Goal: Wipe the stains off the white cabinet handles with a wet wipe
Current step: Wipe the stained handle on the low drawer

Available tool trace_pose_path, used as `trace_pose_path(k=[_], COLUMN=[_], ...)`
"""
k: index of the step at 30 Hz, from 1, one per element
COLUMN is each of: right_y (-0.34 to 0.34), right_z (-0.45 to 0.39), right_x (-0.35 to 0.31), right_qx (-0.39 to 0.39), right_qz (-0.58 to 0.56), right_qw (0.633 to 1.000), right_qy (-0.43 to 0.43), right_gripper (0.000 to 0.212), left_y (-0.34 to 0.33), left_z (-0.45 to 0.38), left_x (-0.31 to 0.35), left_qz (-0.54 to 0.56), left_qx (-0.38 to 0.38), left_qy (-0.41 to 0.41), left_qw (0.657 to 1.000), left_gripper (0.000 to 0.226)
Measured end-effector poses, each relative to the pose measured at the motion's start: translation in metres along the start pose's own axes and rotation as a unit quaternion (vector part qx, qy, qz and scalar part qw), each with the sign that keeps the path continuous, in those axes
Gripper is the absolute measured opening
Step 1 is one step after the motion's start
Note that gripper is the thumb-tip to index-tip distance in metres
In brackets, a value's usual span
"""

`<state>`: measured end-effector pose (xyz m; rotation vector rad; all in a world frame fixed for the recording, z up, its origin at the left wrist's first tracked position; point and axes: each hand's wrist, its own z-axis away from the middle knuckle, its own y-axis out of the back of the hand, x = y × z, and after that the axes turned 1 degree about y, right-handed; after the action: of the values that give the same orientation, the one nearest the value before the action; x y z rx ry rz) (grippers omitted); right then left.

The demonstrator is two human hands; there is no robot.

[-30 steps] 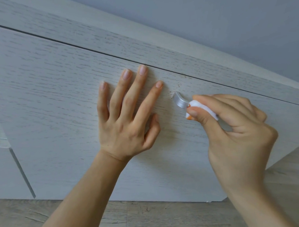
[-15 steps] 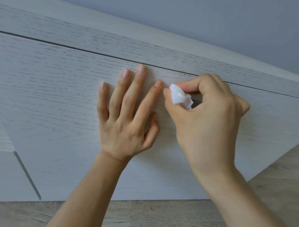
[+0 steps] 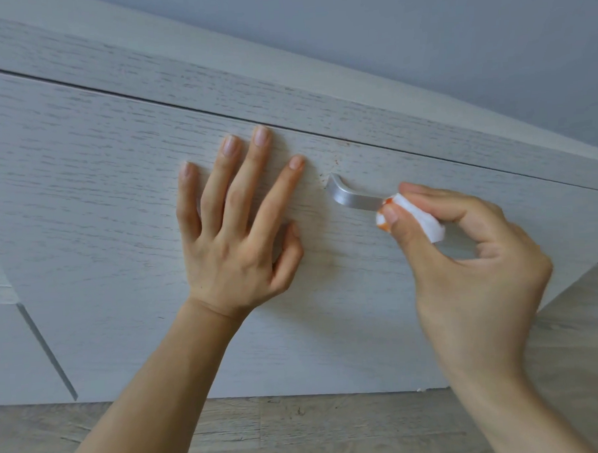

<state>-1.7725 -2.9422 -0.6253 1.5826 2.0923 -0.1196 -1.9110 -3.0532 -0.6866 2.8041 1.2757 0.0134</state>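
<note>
Progress: mid-wipe, I'd say. The silver handle [image 3: 353, 197] looks clean along its bare left stretch, while its right end is hidden behind the wipe, so I cannot tell how that part stands.
Wipe: a small bunched wet wipe [image 3: 424, 221], white with orange smears at its tip, pressed against the handle's right part. The orange suggests some of the stain has already come off onto it.
Right hand: the right hand [image 3: 471, 270] pinches the wipe between thumb and forefinger, the other fingers curled loosely behind.
Left hand: the left hand [image 3: 236, 236] lies flat on the cabinet door [image 3: 84, 201], fingers [image 3: 231, 150] spread and straight, just left of the handle and not touching it.
Left to do: small reddish-brown specks [image 3: 336, 161] show on the door just above and beside the handle's left end. In my judgement those want a pass, as does whatever lies under the wipe.
Change from half a second ago: the right hand then covered the handle's left end, close by the left forefinger; now it sits further right and the left stretch of the handle is uncovered. The left hand has not shifted.
Surroundings: grey wood floor [image 3: 299, 428] below the door, pale wall [image 3: 453, 31] above the cabinet top.
</note>
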Motion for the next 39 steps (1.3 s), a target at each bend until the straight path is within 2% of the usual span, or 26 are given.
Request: trace_pose_path(k=[5,7,12,16,23,27,32,39], right_y=[0.016,0.021,0.025,0.019,0.031,0.018,-0.013,-0.059], right_z=[-0.002,-0.005,-0.016,-0.019,-0.014,-0.010,0.004,0.031], right_x=[0.018,0.024,0.036,0.032,0.010,-0.020,-0.049,-0.078], right_qx=[0.029,0.045,0.073,0.064,0.008,-0.068,-0.125,-0.213], right_qz=[-0.011,-0.058,-0.187,-0.256,-0.237,-0.245,-0.287,-0.325], right_qw=[0.999,0.994,0.957,0.929,0.952,0.958,0.938,0.907], right_qy=[-0.038,-0.083,-0.210,-0.259,-0.196,-0.132,-0.147,-0.162], right_gripper=[0.013,0.019,0.004,0.006,0.012,0.018,0.018,0.008], left_y=[-0.001,-0.001,0.000,0.004,0.019,0.039,0.082,0.144], left_z=[0.001,0.002,0.002,0.002,-0.001,-0.008,-0.010,-0.006], left_x=[0.000,0.000,0.000,0.001,-0.001,-0.015,-0.047,-0.099], left_qz=[-0.001,0.000,0.015,0.025,0.037,0.033,0.006,-0.087], left_qx=[-0.009,-0.011,-0.021,-0.041,-0.103,-0.155,-0.254,-0.416], left_qy=[0.003,0.002,0.008,0.009,0.001,-0.041,-0.070,-0.076], left_qw=[1.000,1.000,1.000,0.999,0.994,0.987,0.965,0.902], left_gripper=[0.054,0.053,0.055,0.057,0.058,0.054,0.053,0.053])
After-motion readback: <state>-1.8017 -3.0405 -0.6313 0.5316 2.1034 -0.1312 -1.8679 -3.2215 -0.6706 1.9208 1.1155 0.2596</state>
